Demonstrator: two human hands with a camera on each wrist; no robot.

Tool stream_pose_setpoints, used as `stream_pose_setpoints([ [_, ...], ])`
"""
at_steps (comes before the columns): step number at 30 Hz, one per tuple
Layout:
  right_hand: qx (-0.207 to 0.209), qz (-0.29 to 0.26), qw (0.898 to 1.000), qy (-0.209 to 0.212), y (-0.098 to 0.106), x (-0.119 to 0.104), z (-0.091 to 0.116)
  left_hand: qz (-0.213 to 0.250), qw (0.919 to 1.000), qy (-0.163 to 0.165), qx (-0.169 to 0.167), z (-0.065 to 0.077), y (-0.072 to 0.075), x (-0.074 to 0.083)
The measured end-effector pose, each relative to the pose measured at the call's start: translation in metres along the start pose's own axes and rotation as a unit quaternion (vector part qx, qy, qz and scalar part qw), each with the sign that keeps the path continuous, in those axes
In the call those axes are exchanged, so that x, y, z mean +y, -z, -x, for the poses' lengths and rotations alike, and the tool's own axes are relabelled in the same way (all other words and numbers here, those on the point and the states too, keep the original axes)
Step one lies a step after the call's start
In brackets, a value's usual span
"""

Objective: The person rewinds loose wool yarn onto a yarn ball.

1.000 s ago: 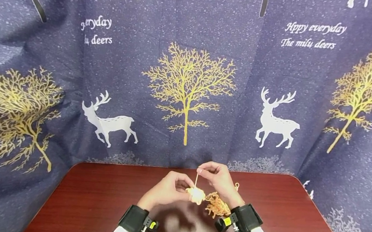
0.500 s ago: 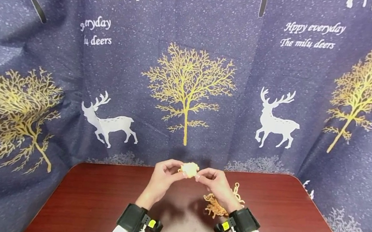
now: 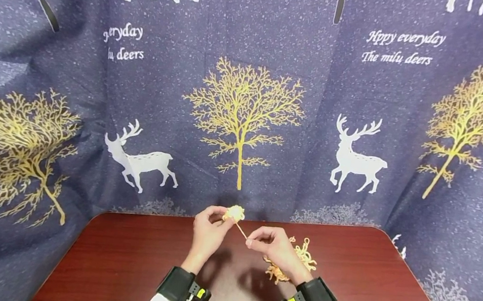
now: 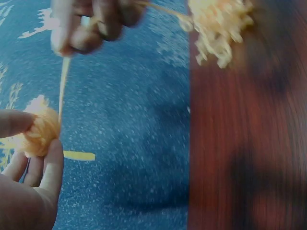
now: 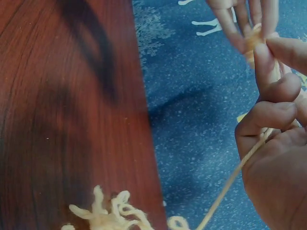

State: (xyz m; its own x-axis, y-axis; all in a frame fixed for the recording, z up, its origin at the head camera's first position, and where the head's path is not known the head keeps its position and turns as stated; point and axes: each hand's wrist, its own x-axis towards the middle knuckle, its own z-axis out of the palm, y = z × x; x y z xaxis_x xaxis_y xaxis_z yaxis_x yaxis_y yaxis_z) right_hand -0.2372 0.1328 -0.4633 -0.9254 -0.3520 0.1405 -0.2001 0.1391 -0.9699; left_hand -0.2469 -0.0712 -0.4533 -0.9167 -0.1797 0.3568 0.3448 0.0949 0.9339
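My left hand pinches a small pale-yellow ball of yarn between thumb and fingers, raised near the far edge of the table. A taut strand of yarn runs from the ball to my right hand, whose thumb and forefinger pinch it. In the right wrist view the strand passes on through the curled fingers and trails down to a loose tangle of yarn. That tangle lies on the table, partly hidden behind the right hand and wrist in the head view.
The reddish-brown wooden table ends just beyond the hands. Behind it hangs a dark blue cloth printed with deer and yellow trees. Each wrist wears a black band with a small camera.
The ball of yarn has moved up and left with my left hand. My right hand came in beside the ball, then drew away right and down, stretching the strand between them.
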Motion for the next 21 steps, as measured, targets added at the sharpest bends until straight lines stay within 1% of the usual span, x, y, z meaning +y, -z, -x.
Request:
stream_pose_setpoints([
  [3, -0.002, 0.018, 1.0, 0.016, 0.001, -0.001, 0.0, -0.07, 0.9968, -0.022, -0.033, 0.003, 0.0, -0.003],
  [6, 0.002, 0.031, 0.999, 0.035, 0.003, -0.001, -0.002, -0.127, 0.9864, -0.038, -0.096, 0.006, 0.001, -0.005],
  [8, 0.002, 0.029, 0.999, 0.044, 0.004, -0.002, -0.003, -0.16, 0.9748, -0.038, -0.151, 0.008, 0.002, -0.005],
  [9, 0.004, 0.027, 0.999, 0.046, 0.005, -0.002, -0.003, -0.175, 0.9675, -0.036, -0.18, 0.009, 0.003, -0.005],
  [11, 0.008, 0.022, 0.999, 0.048, 0.006, -0.003, -0.004, -0.187, 0.9533, -0.026, -0.236, 0.01, 0.005, -0.005],
  [13, 0.014, 0.017, 0.999, 0.045, 0.007, -0.004, -0.004, -0.184, 0.9401, -0.011, -0.287, 0.011, 0.006, -0.005],
  [16, 0.023, 0.011, 0.999, 0.037, 0.009, -0.005, -0.004, -0.149, 0.9249, 0.009, -0.35, 0.013, 0.009, -0.005],
  [19, 0.033, -0.001, 0.999, 0.035, 0.011, -0.005, -0.005, -0.106, 0.9122, 0.023, -0.395, 0.014, 0.013, -0.003],
  [21, 0.046, -0.006, 0.998, 0.037, 0.011, -0.005, -0.006, -0.084, 0.9058, 0.029, -0.414, 0.015, 0.015, -0.002],
])
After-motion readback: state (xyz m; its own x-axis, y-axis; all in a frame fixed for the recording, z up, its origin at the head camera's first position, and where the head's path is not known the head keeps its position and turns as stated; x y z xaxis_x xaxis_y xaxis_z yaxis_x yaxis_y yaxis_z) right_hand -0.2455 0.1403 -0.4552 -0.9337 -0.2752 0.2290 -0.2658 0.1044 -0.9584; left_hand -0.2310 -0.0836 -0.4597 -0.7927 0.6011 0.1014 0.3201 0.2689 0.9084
